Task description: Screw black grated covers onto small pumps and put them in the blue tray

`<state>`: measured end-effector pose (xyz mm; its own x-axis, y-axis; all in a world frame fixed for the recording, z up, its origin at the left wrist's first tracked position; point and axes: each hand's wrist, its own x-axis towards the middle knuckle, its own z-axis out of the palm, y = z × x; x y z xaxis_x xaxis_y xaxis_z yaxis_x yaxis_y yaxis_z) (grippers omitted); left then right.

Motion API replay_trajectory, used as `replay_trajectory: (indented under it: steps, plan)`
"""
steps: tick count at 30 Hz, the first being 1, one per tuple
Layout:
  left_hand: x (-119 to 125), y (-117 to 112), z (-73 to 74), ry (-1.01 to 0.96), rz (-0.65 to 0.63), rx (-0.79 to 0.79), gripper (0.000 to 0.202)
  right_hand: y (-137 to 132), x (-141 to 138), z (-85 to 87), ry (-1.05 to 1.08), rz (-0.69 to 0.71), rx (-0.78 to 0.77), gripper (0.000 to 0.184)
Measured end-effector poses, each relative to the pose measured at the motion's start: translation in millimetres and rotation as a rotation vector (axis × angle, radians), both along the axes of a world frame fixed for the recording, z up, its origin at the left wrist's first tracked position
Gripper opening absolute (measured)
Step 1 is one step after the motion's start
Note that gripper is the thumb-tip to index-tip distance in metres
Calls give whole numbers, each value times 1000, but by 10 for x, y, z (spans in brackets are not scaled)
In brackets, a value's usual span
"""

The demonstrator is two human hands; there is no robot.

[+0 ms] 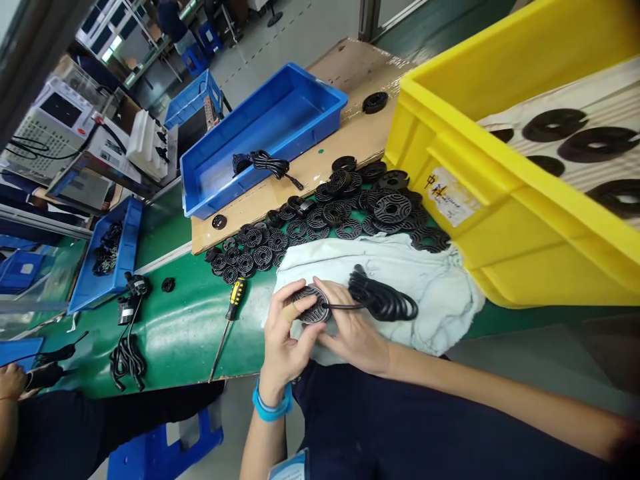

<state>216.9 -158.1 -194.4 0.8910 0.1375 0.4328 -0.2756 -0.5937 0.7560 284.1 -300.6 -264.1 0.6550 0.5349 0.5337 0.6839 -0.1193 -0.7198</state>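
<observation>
Above the pale cloth (330,257), both hands grip a round black grooved part (313,305). My left hand (287,337), with a blue band at the wrist, has its fingers and thumb curled round the left side and front. My right hand (353,333) holds the other side, fingers closed on the edge. From the part's right side a black cable runs over the right fingers to a coiled bundle (383,297) lying on the cloth. The underside of the part is hidden by the fingers.
Many black grooved discs (330,213) are heaped behind the cloth. A yellow crate (500,200) with larger discs stands right, a blue tray (260,127) behind. A yellow-black screwdriver (235,300) and a cabled black device (136,285) lie left. A co-worker's hand (13,381) is far left.
</observation>
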Motion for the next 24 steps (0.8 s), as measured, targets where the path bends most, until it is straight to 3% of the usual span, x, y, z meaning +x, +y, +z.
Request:
replay_trajectory:
  steps: [5,8,12,15,18,24]
  plan:
    - [-36,12,-56,105,-62,-149,65,-49,23,-13,45,30,134,74]
    - [-39,9,-84,116,-72,-162,66,-133,27,9,205,213,250,65]
    - [-28,-115,-121,114,-59,-128,58,-193,60,101,441,419,286,61]
    - [4,-291,-186,33,64,-150,47,-149,107,188,493,354,350,53]
    - [58,-408,-257,-51,166,-192,34,-113,181,251,395,267,328,43]
    - [110,-347,-266,-28,124,-240,34,-210,334,439,190,258,114,60]
